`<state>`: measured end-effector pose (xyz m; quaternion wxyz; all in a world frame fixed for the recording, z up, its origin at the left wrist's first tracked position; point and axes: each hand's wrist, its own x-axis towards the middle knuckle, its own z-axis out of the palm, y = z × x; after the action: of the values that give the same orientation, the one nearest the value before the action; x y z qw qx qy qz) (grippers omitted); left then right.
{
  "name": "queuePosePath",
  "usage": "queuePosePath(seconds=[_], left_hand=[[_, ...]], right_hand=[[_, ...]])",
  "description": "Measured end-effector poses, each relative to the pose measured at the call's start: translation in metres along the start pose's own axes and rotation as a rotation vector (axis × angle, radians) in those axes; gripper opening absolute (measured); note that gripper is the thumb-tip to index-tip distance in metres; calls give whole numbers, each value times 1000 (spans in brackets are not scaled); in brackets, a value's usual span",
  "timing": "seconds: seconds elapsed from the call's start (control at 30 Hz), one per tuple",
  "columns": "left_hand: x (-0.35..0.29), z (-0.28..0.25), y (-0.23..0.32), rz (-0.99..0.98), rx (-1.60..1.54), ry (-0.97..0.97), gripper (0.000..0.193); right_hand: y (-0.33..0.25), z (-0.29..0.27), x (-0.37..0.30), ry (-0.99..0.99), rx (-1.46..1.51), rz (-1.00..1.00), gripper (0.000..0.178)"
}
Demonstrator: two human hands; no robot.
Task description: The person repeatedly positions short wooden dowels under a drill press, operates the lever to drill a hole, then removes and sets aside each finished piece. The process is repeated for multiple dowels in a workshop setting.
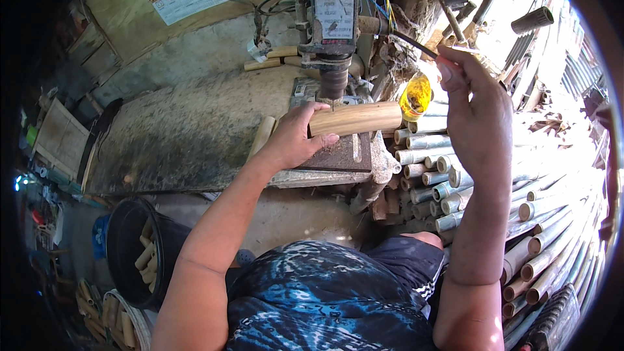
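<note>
My left hand (294,135) is closed around the left end of a smooth pale bamboo piece (361,119). The piece lies sideways on the drill press table (338,159), under the chuck (333,82). A thin drill bit (333,106) points down at its upper side near my fingers; whether the tip is in the bamboo, I cannot tell. My right hand (478,97), raised on the right, is wrapped round the reddish grip of the feed lever (416,45). That lever slopes up to the drill press head (333,13).
A dusty workbench (195,127) stretches left, with short bamboo pieces (273,58) at its back. Stacked bamboo poles (448,182) fill the right side, below a yellow container (416,96). A black bucket (123,253) holding cut pieces stands at lower left.
</note>
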<state>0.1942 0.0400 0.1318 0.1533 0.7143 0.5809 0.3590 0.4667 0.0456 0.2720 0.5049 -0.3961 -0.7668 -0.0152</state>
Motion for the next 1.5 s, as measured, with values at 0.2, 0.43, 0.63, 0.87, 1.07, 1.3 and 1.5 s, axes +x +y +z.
queuePosePath(seconds=[0.2,0.43,0.63,0.87,1.07,1.3,1.5], left_hand=[[-1,-1,2,-24,10,-10,63],[-1,1,-3,11,4,14,63],[0,2,-3,27,-16,31,62],[1,2,0,22,2,58,62],[2,1,1,24,0,24,64],[3,3,-7,55,7,37,66],[-2,3,1,10,-7,30,66]], right_hand=[[0,3,-14,-118,23,124,24],[18,27,-23,-282,-51,218,24],[69,100,6,-367,-220,256,32],[102,160,58,-180,-283,261,37],[101,141,57,-420,-297,243,31],[22,15,-16,-373,71,319,35],[18,7,90,83,-140,-35,32]])
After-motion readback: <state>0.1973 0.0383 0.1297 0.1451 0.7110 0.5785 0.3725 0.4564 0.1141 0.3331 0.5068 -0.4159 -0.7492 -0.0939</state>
